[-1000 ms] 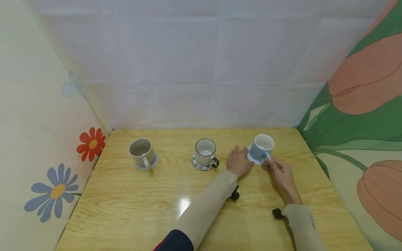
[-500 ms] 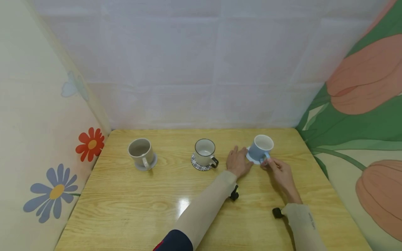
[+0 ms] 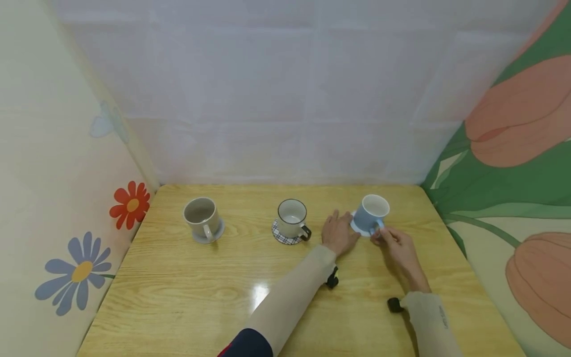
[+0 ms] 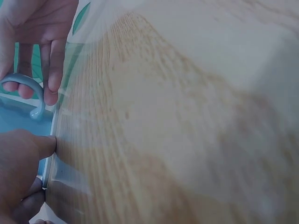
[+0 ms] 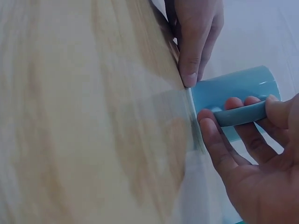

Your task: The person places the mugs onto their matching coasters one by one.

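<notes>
A blue mug (image 3: 368, 221) with a white inside stands upright on a pale coaster (image 3: 358, 230) at the right of the table. My right hand (image 3: 403, 253) holds the mug's handle; in the right wrist view the thumb and fingers curl round that handle (image 5: 240, 114). On the other side, my left hand (image 3: 339, 234) lies on the table with fingers spread, its thumb touching the coaster's edge. The right wrist view shows that thumb (image 5: 190, 70) close to the mug's base.
A white mug (image 3: 291, 220) with a dark rim and dark handle stands on a checked coaster (image 3: 285, 240) in the middle. Farther left, a beige mug (image 3: 201, 218) sits on a grey coaster (image 3: 218, 233). A white sheet (image 3: 285, 99) hangs behind the wooden table (image 3: 178, 297).
</notes>
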Demonstrator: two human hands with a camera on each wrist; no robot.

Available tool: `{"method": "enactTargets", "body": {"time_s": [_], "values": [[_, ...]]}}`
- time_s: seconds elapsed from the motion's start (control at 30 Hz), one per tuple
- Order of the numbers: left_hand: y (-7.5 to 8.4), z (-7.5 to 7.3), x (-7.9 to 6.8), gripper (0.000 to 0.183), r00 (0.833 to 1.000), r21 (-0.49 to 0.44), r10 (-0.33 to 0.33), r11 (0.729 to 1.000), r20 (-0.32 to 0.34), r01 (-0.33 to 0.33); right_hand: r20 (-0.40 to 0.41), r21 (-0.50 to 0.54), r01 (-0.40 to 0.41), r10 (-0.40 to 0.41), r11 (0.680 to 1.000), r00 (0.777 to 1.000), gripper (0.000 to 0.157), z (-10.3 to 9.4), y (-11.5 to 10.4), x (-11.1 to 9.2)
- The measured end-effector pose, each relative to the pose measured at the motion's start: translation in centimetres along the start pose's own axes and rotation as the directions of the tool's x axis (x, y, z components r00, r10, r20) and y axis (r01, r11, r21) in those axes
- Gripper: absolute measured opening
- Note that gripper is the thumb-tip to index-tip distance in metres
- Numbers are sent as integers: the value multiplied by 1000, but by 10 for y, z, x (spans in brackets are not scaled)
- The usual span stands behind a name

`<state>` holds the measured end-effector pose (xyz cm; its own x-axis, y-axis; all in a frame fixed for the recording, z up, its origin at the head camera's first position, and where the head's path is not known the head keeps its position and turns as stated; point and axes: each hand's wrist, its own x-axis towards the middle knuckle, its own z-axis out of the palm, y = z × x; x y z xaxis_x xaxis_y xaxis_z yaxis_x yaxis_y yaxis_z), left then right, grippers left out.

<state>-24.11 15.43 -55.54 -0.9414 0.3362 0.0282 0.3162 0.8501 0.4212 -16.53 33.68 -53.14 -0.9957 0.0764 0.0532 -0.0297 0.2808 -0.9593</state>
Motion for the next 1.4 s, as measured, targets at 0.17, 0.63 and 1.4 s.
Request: {"method": "enactTargets", "body": {"time_s": [0.17,0.63,1.4], "values": [[1,0,-2,63,1000,-10,8,1000,-12,-8,2,-46,-11,11,999,1000,52,-3,-2,-1],[-4,-4,-11,61,997,30,76,997,1,-76,49,-79,-6,9,997,999,49,-10,-10,-1],[-10,-29,-33,56,977,123,210,969,47,-214,-7,-374,68,-76,925,997,41,-14,-24,-6]]}}
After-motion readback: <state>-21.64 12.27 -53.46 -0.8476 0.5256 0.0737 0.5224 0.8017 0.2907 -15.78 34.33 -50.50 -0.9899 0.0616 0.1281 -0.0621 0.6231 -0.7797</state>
